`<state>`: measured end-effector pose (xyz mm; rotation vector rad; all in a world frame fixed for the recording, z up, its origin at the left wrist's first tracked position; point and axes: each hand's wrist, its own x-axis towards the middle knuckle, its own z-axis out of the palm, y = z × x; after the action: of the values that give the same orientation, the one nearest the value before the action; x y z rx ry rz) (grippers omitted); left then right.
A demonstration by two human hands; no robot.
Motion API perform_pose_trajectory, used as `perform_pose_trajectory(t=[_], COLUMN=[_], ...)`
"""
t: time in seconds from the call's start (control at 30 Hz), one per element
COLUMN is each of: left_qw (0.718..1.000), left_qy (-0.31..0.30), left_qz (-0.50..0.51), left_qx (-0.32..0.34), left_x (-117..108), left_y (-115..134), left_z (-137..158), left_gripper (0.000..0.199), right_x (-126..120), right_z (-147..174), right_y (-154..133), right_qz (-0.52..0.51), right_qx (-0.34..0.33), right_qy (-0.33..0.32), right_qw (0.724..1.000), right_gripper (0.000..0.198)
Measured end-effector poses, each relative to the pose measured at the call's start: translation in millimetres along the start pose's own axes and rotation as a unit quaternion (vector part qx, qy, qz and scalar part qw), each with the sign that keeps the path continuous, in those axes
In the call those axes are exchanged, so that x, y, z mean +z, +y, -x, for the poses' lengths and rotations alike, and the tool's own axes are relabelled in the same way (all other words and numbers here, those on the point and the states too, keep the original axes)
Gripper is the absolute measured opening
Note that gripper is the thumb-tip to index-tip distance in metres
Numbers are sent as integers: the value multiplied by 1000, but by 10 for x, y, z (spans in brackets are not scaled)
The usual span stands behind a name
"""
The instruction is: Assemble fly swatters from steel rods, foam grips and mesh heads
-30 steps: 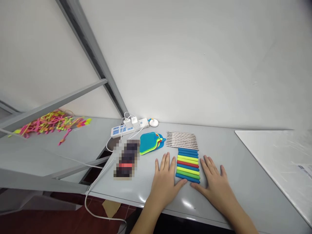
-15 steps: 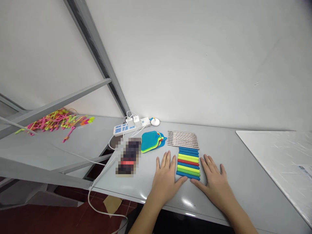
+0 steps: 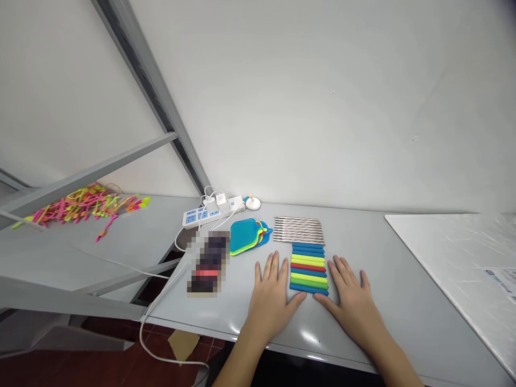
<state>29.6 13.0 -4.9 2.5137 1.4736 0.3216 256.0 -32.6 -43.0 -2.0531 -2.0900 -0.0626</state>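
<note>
My left hand (image 3: pixel 271 295) lies flat on the grey table with its fingers spread, just left of a row of coloured tubes (image 3: pixel 308 267). On the other side of that row, my right hand (image 3: pixel 353 301) rests flat too, fingers apart. Both thumbs point inward at the near edge of the lowest blue tube. The tubes are blue, yellow, green and red, laid side by side. Directly beyond them is a row of thin silver metal rods (image 3: pixel 299 230). A stack of fly swatter heads (image 3: pixel 244 235), blue on top, sits beyond my left fingertips. Neither hand holds anything.
A white power strip (image 3: pixel 207 215) with plugs and cables stands by the wall, beside a round white object (image 3: pixel 253 203). A pixelated dark item (image 3: pixel 209 263) lies left. Across a gap, another table bears a pile of pink and yellow pieces (image 3: pixel 80 204). A white wrapped board (image 3: pixel 451 258) lies right.
The view has shifted slightly, so things appear a little further left. Both hands stay flat beside the tubes, and the rows look unchanged.
</note>
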Motion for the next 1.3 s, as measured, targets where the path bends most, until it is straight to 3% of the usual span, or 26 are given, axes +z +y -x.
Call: perform_pose_trajectory(t=[0.33, 0.4, 0.6, 0.7, 0.8, 1.03, 1.13, 1.3], left_qw=[998, 996, 990, 990, 988, 982, 981, 981], left_qy=[39, 52, 66, 56, 50, 56, 64, 61], left_qz=[52, 77, 121, 131, 144, 178, 182, 184], left_qx=[-4, -4, 7, 12, 11, -1, 6, 24], left_x=[-18, -48, -143, -164, -175, -133, -81, -39], left_y=[10, 23, 54, 54, 51, 23, -11, -50], left_z=[21, 37, 108, 127, 125, 146, 151, 130], left_gripper=[75, 66, 25, 26, 23, 16, 13, 14], right_x=[-55, -65, -205, -388, -520, -321, -239, -184], right_z=[6, 16, -78, -388, -911, -2128, -2370, -2513], right_y=[-10, -5, 70, 66, -23, -281, -307, -280], right_qz=[-34, -51, -167, -187, -161, -136, -124, -102], right_qx=[-4, -4, 37, 3, -69, -137, -159, -170], right_qy=[2, -5, 11, 45, 44, -23, -55, -83], right_qw=[999, 999, 985, 981, 984, 981, 978, 977], right_gripper=[92, 92, 55, 46, 39, 34, 29, 25])
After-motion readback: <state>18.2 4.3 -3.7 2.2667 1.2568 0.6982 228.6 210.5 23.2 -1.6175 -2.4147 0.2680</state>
